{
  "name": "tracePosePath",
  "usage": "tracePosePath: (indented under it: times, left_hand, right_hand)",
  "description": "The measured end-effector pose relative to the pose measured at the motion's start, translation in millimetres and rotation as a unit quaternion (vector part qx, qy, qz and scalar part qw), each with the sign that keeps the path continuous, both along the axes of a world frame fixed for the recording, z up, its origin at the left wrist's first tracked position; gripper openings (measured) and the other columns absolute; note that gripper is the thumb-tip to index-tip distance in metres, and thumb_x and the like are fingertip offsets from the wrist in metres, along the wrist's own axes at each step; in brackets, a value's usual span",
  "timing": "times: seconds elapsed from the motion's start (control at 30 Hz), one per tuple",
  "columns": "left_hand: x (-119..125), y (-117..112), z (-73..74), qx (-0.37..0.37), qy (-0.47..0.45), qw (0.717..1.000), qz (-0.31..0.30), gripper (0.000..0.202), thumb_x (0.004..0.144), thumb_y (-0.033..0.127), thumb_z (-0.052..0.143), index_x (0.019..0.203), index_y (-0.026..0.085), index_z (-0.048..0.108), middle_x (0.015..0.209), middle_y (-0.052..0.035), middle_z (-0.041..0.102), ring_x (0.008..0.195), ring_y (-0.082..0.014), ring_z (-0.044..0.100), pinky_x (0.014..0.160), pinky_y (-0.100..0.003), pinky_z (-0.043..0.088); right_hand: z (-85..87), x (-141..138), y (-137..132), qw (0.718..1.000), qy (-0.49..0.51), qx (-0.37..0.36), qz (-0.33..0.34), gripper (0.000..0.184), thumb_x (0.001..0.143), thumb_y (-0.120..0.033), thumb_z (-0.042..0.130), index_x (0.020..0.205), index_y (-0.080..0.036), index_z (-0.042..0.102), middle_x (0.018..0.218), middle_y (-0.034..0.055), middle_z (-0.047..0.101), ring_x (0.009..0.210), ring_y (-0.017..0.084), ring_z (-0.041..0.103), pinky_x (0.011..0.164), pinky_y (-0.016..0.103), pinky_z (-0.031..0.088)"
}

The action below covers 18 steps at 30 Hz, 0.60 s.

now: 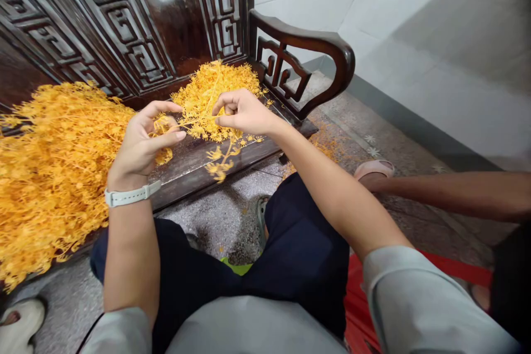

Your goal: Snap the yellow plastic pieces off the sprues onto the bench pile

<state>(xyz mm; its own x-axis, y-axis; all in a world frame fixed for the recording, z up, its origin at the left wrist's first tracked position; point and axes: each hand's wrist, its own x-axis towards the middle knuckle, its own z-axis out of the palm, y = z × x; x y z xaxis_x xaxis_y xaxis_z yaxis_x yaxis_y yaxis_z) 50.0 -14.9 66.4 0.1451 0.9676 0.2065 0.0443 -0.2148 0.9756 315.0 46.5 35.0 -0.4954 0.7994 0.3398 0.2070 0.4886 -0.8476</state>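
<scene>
My left hand [143, 141], with a white watch on its wrist, is closed round a small clump of orange plastic sprigs [162, 124]. My right hand [243, 112] pinches another orange plastic sprig [222, 157], which hangs down over the front edge of a dark wooden bench [194, 168]. Both hands are held over the bench seat, close together. A big heap of the same orange sprigs [53, 166] lies on the seat at the left. A smaller pile [211, 91] sits behind my right hand.
The bench has a carved dark backrest [124, 22] and a curved armrest [307, 61] at the right. Another person's arm [448, 193] reaches in from the right above the speckled floor [219, 221]. A red stool edge [452, 268] shows under me.
</scene>
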Motion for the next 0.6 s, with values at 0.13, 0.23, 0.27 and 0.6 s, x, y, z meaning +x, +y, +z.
tracePosePath:
  times: [0.13, 0.23, 0.27, 0.6]
  left_hand:
    - [3.5, 5.6, -3.7, 0.019, -0.014, 0.999, 0.032, 0.031, 0.073, 0.026, 0.096, 0.099, 0.021, 0.082, 0.068, 0.0004, 0.062, 0.053, -0.0083, 0.052, 0.046, -0.017, 0.04]
    - [2.9, 8.2, -5.8, 0.003, 0.009, 0.999, 0.033, 0.02, 0.083, 0.035, 0.09, 0.093, 0.02, 0.082, 0.061, -0.0008, 0.059, 0.052, -0.0092, 0.051, 0.045, -0.017, 0.039]
    - [2.4, 8.1, -6.4, -0.008, 0.03, 0.999, 0.022, 0.021, 0.085, 0.039, 0.09, 0.087, 0.02, 0.081, 0.057, -0.0002, 0.056, 0.049, -0.0088, 0.047, 0.043, -0.017, 0.035]
    - [8.9, -2.7, -5.7, -0.028, 0.027, 0.996, -0.079, 0.049, 0.077, 0.066, 0.093, 0.081, 0.019, 0.078, 0.05, 0.0036, 0.044, 0.043, -0.0079, 0.033, 0.04, -0.022, 0.029]
  right_hand:
    - [-0.8, -0.8, -5.6, 0.998, -0.046, 0.045, -0.014, 0.014, 0.08, -0.017, 0.067, 0.092, -0.018, 0.073, 0.066, -0.0034, 0.052, 0.067, 0.014, 0.042, 0.068, 0.032, 0.035]
    - [0.6, -4.2, -10.6, 0.997, -0.031, 0.059, -0.026, 0.009, 0.086, -0.024, 0.07, 0.092, -0.017, 0.072, 0.075, -0.0004, 0.059, 0.073, 0.015, 0.048, 0.073, 0.033, 0.039]
    - [1.2, -5.0, -12.1, 0.998, -0.025, 0.059, -0.027, 0.012, 0.088, -0.028, 0.072, 0.092, -0.017, 0.071, 0.077, 0.0005, 0.061, 0.075, 0.016, 0.05, 0.075, 0.033, 0.04]
    - [3.6, -17.0, -27.7, 0.994, 0.037, 0.044, -0.09, 0.039, 0.092, -0.054, 0.082, 0.092, -0.023, 0.058, 0.078, -0.0001, 0.055, 0.076, 0.017, 0.047, 0.07, 0.03, 0.039]
